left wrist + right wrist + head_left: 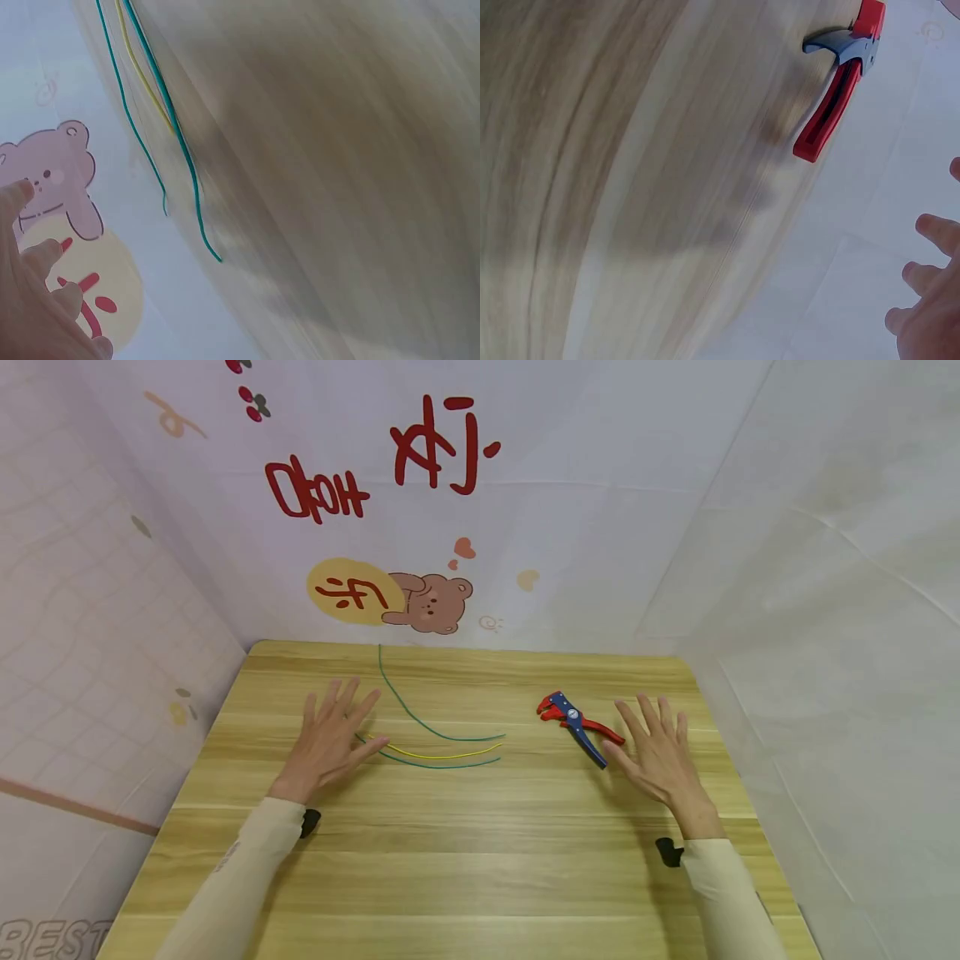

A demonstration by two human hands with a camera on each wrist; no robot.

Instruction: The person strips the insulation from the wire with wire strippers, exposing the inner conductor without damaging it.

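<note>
In the head view my left hand [327,743] is spread with straight fingers over the left part of the table. Its thumb overlaps the ends of a yellow wire [442,757] and a green wire [438,767]. Another green wire [408,710] curves behind these two towards the back edge. My right hand [660,756], fingers also spread, holds nothing. Just left of its thumb lies a red and blue wire stripper [573,714], handles pointing towards me and to the right. The right wrist view shows the stripper's red handle [826,112] apart from the fingers.
The wood-grain table [465,877] meets a white back wall sheet [585,527] printed with a bear [435,604] and red characters. Pale sheets also hang at the left and right sides. A small black device [669,852] sits at the right wrist.
</note>
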